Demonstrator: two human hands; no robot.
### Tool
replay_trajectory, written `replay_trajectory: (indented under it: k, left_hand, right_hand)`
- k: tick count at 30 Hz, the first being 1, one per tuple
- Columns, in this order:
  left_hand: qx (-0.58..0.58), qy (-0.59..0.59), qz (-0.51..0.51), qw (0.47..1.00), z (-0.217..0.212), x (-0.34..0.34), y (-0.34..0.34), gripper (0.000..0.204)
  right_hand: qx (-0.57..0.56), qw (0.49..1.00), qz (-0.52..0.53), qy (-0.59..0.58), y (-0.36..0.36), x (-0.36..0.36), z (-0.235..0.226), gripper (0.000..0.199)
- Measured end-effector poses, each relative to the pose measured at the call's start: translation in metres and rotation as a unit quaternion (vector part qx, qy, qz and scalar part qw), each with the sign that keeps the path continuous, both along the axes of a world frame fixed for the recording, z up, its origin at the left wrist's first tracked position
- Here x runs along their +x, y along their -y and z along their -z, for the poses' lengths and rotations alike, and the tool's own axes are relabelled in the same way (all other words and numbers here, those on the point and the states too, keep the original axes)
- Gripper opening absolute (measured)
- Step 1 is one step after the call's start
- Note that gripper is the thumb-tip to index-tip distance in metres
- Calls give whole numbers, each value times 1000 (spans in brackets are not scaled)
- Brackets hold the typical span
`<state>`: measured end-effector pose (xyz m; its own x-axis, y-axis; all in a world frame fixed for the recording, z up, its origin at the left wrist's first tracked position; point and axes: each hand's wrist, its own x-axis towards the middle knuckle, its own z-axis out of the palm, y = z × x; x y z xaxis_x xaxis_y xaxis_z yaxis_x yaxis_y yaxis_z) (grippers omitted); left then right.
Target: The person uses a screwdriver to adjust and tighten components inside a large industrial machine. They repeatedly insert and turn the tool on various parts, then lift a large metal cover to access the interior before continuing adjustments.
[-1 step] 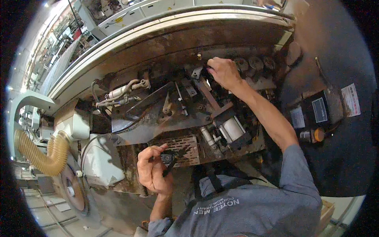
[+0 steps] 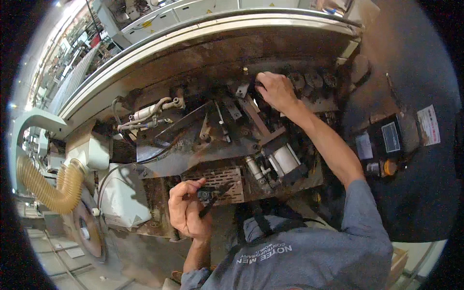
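Observation:
My left hand (image 2: 187,209) is closed round a small dark metal piece (image 2: 205,195) with a black pointed part sticking out to the right. It is held over the near edge of a slotted metal plate (image 2: 235,185); the exact kind of piece cannot be made out. At the far side of the machine, my right hand (image 2: 276,91) has its fingers curled in beside a small metal bracket (image 2: 242,90). Whatever those fingertips grip is hidden in shadow. Between the hands lie a flat metal bar (image 2: 256,113) and a silver pneumatic cylinder (image 2: 284,159).
A large round blade-like disc (image 2: 92,231) stands at lower left beside a white housing (image 2: 124,203) and a ribbed yellowish hose (image 2: 52,195). Another cylinder with hoses (image 2: 150,113) sits at far left. A pale rail (image 2: 212,30) runs along the back.
Both hands stay in nearly the same places. The dark piece in my left hand has tilted slightly, and my right hand has shifted a little.

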<state>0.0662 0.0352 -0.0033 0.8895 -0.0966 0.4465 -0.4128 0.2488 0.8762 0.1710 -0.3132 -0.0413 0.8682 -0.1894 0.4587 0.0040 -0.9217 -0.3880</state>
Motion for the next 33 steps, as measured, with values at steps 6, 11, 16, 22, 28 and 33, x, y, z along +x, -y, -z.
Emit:
replay_trajectory:
  k: [6,11,16,22,28,33]
  left_hand:
    - [129,-81,-58,987,0,3,-74,32]
    - [83,-226,-195,951,32,18,-167,32]
    - [325,-226,-248,884,93,66,-266,26]
    - [665,-195,-152,704,178,122,-306,25]
    - [748,-238,-100,611,293,189,-339,28]
    - [448,-240,-22,861,367,196,-376,42]
  right_hand:
    - [92,987,-17,-130,11,12,-15,36]
    - [113,983,-69,-131,19,11,-1,28]
    - [111,985,-17,-130,2,3,1,32]
    - [114,984,73,-120,-23,4,-40,47]
    - [63,992,94,-61,-29,7,-45,43]
    - [22,994,100,-39,-38,22,-43,33]
